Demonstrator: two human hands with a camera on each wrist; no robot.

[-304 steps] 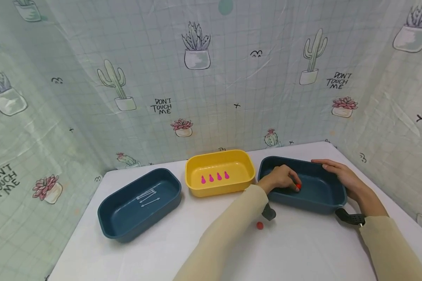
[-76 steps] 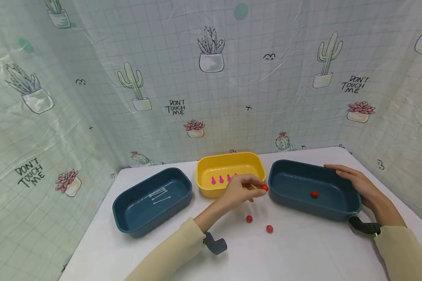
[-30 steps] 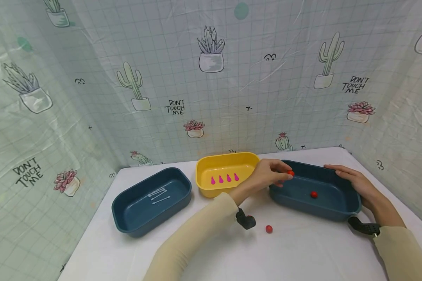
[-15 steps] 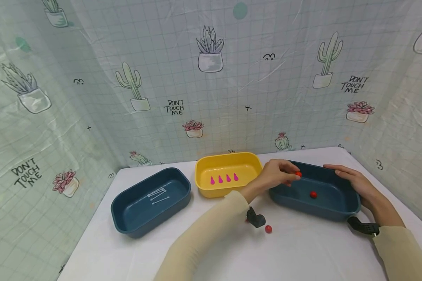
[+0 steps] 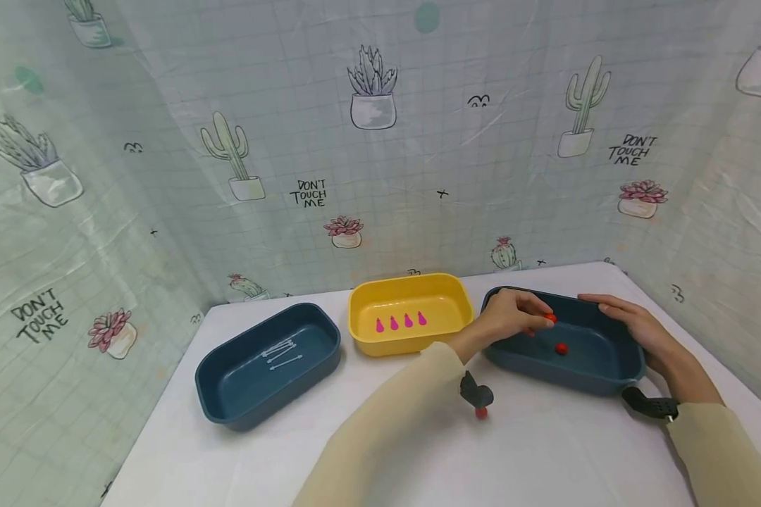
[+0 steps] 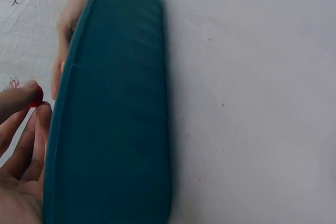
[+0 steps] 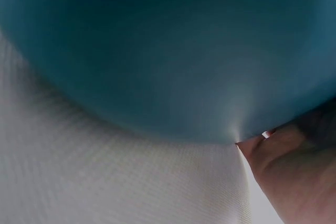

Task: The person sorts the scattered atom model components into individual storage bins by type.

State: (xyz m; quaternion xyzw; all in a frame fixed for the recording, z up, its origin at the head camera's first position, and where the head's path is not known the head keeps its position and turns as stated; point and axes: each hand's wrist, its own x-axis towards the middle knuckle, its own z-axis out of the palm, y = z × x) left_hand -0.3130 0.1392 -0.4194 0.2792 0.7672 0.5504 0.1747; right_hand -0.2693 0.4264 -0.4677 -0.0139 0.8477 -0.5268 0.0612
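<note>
My left hand (image 5: 514, 315) pinches a small red ball (image 5: 550, 318) between thumb and fingertips, over the right-hand dark blue tub (image 5: 561, 373). In the left wrist view the pinched ball (image 6: 38, 98) shows beside the tub's rim. Another red ball (image 5: 561, 348) lies on the tub's floor. My right hand (image 5: 643, 334) holds the tub's right end at the rim, its forefinger stretched along the far edge. One more red ball (image 5: 481, 412) lies on the white table below my left wrist.
A yellow tub (image 5: 412, 345) with several pink pear-shaped pieces (image 5: 394, 323) stands in the middle. To its left is a second dark blue tub (image 5: 266, 391) with several thin pale rods (image 5: 285, 362). A printed cloth (image 5: 387, 176) hangs behind the white table (image 5: 241, 468).
My left hand has carried the red ball rightward from beside the yellow tub to over the blue tub. A table ball seen earlier is now hidden by the left arm. The right hand stays put.
</note>
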